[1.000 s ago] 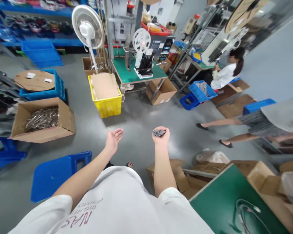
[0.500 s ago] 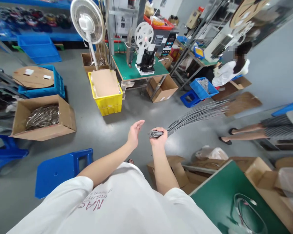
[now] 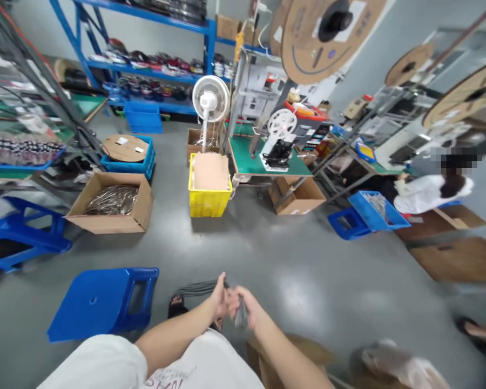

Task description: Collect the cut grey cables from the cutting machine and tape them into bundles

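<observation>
A bundle of thin grey wires (image 3: pixel 241 315) is gripped near one end by my right hand (image 3: pixel 250 308), low in the middle of the view. My left hand (image 3: pixel 222 301) meets it from the left, thumb up and fingers curled against the bundle. Beyond the left hand, the loose length of the wires (image 3: pixel 198 288) trails off to the left, above my sandalled foot. Some of my left fingers are hidden or blurred where the two hands meet.
A blue stool (image 3: pixel 93 300) stands at front left, near a cardboard box (image 3: pixel 141 208) of wires. Ahead are a yellow crate (image 3: pixel 209 202), a fan (image 3: pixel 210 100) and a green bench (image 3: pixel 243 156) with a machine. A person (image 3: pixel 429 192) sits at the right.
My view has turned right to left and lifted. The wire bundle has swung from trailing right to trailing left, and my left hand, apart before, now touches it beside my right hand.
</observation>
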A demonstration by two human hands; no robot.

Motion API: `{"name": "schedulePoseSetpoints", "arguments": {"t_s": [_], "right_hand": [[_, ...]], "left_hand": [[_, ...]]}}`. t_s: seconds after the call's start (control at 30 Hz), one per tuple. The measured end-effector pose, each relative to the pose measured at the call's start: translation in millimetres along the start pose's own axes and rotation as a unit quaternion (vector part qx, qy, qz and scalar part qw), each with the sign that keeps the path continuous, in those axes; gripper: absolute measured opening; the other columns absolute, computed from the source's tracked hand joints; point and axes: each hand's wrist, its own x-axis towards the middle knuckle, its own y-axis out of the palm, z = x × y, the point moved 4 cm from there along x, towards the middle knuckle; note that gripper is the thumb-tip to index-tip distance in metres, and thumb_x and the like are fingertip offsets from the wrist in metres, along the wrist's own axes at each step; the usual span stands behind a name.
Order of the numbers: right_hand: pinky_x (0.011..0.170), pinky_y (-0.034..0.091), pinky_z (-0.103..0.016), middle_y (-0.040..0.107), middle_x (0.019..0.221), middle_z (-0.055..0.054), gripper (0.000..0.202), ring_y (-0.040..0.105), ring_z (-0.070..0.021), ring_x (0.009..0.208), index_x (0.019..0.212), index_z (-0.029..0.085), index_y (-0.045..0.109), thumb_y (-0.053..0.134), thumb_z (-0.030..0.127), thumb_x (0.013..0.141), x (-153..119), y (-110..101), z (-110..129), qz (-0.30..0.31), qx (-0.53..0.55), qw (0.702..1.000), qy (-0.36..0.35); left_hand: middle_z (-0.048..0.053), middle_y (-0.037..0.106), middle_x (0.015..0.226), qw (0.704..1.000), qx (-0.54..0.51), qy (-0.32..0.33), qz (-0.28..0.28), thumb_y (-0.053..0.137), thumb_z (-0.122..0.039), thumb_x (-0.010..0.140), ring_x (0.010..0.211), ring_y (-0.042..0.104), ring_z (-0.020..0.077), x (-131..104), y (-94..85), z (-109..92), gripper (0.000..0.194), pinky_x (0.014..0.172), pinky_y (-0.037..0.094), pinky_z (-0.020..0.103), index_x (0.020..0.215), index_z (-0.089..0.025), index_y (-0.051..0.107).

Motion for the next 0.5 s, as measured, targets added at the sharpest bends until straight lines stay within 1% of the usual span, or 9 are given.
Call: {"name": "schedulePoseSetpoints", "arguments": {"t_s": [0.03,0.07,0.13,0.17,0.23,0.3,0.33,0.4,0.5], "right_hand": [[0.042,0.04,-0.016,0.035,0.045,0.011,0.012,0.036,-0.0052,0.034,0.065,0.021,0.04,0.051,0.017,0.065,1,9,-13,0.013,-0.051,0.997,0.049],[0.042,0.04,-0.017,0.037,0.047,0.011,0.01,0.036,-0.0056,0.034,0.068,0.021,0.043,0.051,0.018,0.064,-2,19,-22,0.025,-0.107,0.992,0.069],[0.041,0.04,-0.018,0.042,0.047,0.01,0.013,0.037,-0.0069,0.035,0.071,0.021,0.048,0.052,0.017,0.06,-16,39,-28,0.037,-0.24,0.968,0.057],[0.04,0.038,-0.019,0.043,0.046,0.009,0.014,0.037,-0.0076,0.035,0.069,0.022,0.049,0.053,0.016,0.056,-28,49,-26,0.035,-0.319,0.946,0.041],[0.037,0.035,-0.02,0.043,0.044,0.008,0.015,0.039,-0.0095,0.036,0.062,0.022,0.049,0.052,0.013,0.05,-57,67,-18,0.019,-0.471,0.882,0.015],[0.04,0.036,-0.023,0.042,0.044,0.007,0.013,0.042,-0.0118,0.039,0.056,0.023,0.049,0.05,0.012,0.048,-87,84,-8,0.001,-0.577,0.817,-0.002],[0.043,0.038,-0.024,0.043,0.045,0.006,0.012,0.045,-0.0133,0.043,0.056,0.023,0.05,0.05,0.013,0.049,-101,92,-5,-0.007,-0.612,0.79,-0.011],[0.052,0.042,-0.027,0.049,0.052,0.003,0.012,0.052,-0.0169,0.054,0.058,0.023,0.055,0.05,0.014,0.052,-124,107,0,-0.029,-0.659,0.75,-0.038],[0.062,0.044,-0.028,0.058,0.066,0.0,0.012,0.058,-0.0211,0.071,0.063,0.023,0.058,0.051,0.015,0.057,-148,124,0,-0.07,-0.708,0.697,-0.084]], "left_hand": [[0.009,0.066,0.069,0.998,-0.043,0.041,-0.006,0.033,-0.064,0.088,0.054,0.066,0.0267,-1,2.0,-11,0.05,0.053,0.054,0.041,0.1,-0.021,0.055],[0.009,0.066,0.069,0.993,-0.084,0.085,-0.018,0.032,-0.062,0.089,0.057,0.066,0.0239,-5,2.1,-25,0.047,0.055,0.055,0.038,0.096,-0.021,0.056],[0.006,0.064,0.069,0.973,-0.161,0.161,-0.037,0.036,-0.054,0.092,0.06,0.066,0.0176,-19,-1.8,-60,0.038,0.059,0.056,0.031,0.09,-0.021,0.055],[0.004,0.062,0.068,0.962,-0.194,0.187,-0.041,0.039,-0.049,0.093,0.06,0.065,0.0147,-29,-4.7,-78,0.033,0.06,0.056,0.028,0.088,-0.02,0.055],[0.0,0.06,0.069,0.942,-0.246,0.223,-0.04,0.046,-0.041,0.094,0.061,0.061,0.0109,-47,-10.3,-113,0.026,0.061,0.055,0.026,0.089,-0.017,0.056],[0.0,0.061,0.077,0.927,-0.282,0.246,-0.031,0.052,-0.039,0.093,0.065,0.059,0.0093,-62,-12.3,-142,0.025,0.061,0.053,0.025,0.095,-0.014,0.058],[0.0,0.062,0.082,0.921,-0.294,0.255,-0.024,0.054,-0.038,0.093,0.067,0.059,0.0091,-68,-10.9,-155,0.026,0.062,0.053,0.025,0.099,-0.013,0.059],[0.002,0.063,0.091,0.913,-0.309,0.267,-0.004,0.056,-0.037,0.092,0.072,0.059,0.0099,-74,-2.4,-174,0.027,0.063,0.053,0.026,0.105,-0.013,0.059],[0.005,0.063,0.101,0.91,-0.309,0.273,0.033,0.058,-0.036,0.091,0.081,0.061,0.0123,-74,22.4,-197,0.03,0.069,0.055,0.029,0.111,-0.014,0.059]]}}
